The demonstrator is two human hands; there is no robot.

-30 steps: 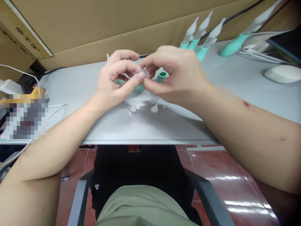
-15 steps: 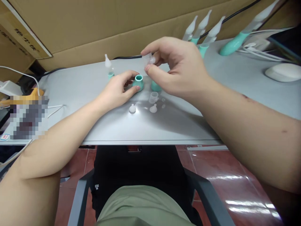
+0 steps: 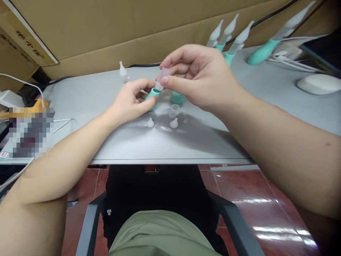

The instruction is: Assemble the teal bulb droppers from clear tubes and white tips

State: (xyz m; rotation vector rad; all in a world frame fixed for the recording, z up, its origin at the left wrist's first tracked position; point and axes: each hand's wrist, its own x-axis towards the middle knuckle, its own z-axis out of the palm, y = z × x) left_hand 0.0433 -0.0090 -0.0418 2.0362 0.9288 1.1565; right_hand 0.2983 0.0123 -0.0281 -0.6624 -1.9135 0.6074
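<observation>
My left hand [image 3: 135, 97] is closed round a teal bulb [image 3: 153, 95], its open mouth tilted up to the right. Between thumb and fingers, my right hand [image 3: 195, 73] pinches a clear plastic cup [image 3: 163, 75], its lower end at the bulb's mouth; whether it sits inside I cannot tell. A second teal bulb [image 3: 178, 97] stands partly hidden under my right hand. On the table before my hands lie a clear cup [image 3: 174, 110], a white nozzle tip [image 3: 150, 122], another white nozzle tip [image 3: 174, 123] and a small clear disc [image 3: 184, 121].
Behind my left hand stands a white-tipped piece [image 3: 123, 70]. Several assembled teal bulbs with white nozzles [image 3: 234, 42] stand at the back right, and one leans [image 3: 262, 51] near cables. A white mouse [image 3: 319, 84] lies right; a cardboard wall [image 3: 106, 32] closes the back.
My right hand has brought the clear cup down and left, tipping it toward the bulb. The bulb in my left hand has tilted to the right.
</observation>
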